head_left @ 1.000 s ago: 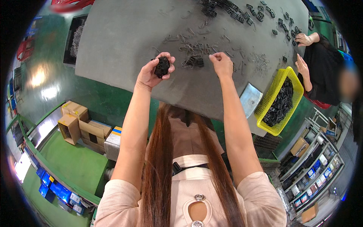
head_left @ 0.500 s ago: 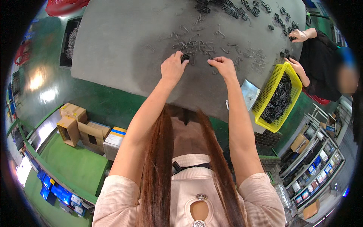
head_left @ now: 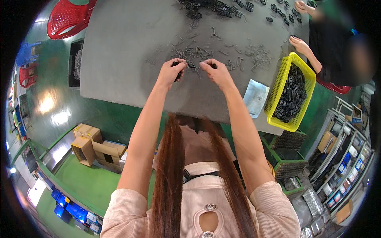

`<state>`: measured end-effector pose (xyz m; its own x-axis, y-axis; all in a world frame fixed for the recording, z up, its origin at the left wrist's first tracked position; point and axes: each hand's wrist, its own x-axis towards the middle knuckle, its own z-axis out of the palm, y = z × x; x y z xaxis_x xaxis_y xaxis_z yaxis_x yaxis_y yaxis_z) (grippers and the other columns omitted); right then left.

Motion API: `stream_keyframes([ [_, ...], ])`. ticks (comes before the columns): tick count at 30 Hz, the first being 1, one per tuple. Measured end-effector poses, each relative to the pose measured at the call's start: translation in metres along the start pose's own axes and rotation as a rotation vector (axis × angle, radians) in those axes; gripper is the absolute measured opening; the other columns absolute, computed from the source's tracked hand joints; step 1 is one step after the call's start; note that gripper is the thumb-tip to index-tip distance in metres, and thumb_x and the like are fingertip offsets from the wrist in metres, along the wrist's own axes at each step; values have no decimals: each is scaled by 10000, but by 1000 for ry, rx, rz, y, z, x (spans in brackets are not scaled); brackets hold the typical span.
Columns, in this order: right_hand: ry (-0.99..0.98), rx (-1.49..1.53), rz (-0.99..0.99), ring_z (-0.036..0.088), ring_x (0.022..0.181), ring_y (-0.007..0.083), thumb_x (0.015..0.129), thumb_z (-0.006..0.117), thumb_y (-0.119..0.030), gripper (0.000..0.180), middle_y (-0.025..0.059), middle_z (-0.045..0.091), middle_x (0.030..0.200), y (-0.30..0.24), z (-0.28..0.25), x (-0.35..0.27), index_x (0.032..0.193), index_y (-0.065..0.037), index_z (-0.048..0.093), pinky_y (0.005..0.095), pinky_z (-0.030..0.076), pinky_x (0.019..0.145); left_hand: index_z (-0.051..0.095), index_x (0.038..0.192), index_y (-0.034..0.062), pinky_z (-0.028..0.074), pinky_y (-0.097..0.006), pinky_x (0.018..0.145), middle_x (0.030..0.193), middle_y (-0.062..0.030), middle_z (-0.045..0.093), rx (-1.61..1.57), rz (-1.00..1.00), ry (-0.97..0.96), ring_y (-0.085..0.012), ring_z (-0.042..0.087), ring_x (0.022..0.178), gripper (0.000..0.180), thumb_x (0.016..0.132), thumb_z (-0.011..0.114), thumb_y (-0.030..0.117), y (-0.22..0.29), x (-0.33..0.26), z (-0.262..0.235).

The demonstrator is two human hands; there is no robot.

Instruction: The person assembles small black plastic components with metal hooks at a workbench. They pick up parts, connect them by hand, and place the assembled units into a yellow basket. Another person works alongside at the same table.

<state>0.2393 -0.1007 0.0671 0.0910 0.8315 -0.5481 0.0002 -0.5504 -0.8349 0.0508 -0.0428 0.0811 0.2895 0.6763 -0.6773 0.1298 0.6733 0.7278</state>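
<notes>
My left hand (head_left: pixel 170 74) is closed round a small black plastic piece (head_left: pixel 175 64), dark bits of which show between the fingers. Just to the right, my right hand (head_left: pixel 218 74) is pinched shut, with a small black piece (head_left: pixel 214 66) showing at its curled fingers. Thumbs and fingertips of both hands point at each other over the table, a short gap apart. Right behind them lies a loose heap of thin bent wire hooks (head_left: pixel 194 52). The exact shape of what I hold is mostly hidden by my fingers.
Black plastic pieces (head_left: pixel 216 10) are piled at the grey table's (head_left: pixel 119 59) far side. A second wire heap (head_left: pixel 258 56) lies to the right. Near the right edge are a pale blue packet (head_left: pixel 256 97) and a yellow basket (head_left: pixel 273 104) of black pieces. A co-worker's hand (head_left: pixel 300 45) reaches in.
Both my hands have come closer together and slightly left in the picture, and black pieces now show in them. The view has shifted. The co-worker's hands have moved away from the basket.
</notes>
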Motion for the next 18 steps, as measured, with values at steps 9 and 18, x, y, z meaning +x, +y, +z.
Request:
stream_keyframes([
  [9,154,495,122,493,630,53,862,630,-334,276,-40,542,741,-12,-70,-58,992,-90,631,187,358,512,609,884,79,357,-248,460,656,8,541,80,-30,-111,-87,493,555,104,816,584,153,-2,0,79],
  [18,1097,157,-69,550,973,208,863,614,-393,482,101,576,1032,30,-272,-175,1168,-27,543,328,425,837,529,1136,3,498,-381,775,1074,-134,576,308,389,-502,-240,577,948,479,775,673,285,-1,-11,365],
])
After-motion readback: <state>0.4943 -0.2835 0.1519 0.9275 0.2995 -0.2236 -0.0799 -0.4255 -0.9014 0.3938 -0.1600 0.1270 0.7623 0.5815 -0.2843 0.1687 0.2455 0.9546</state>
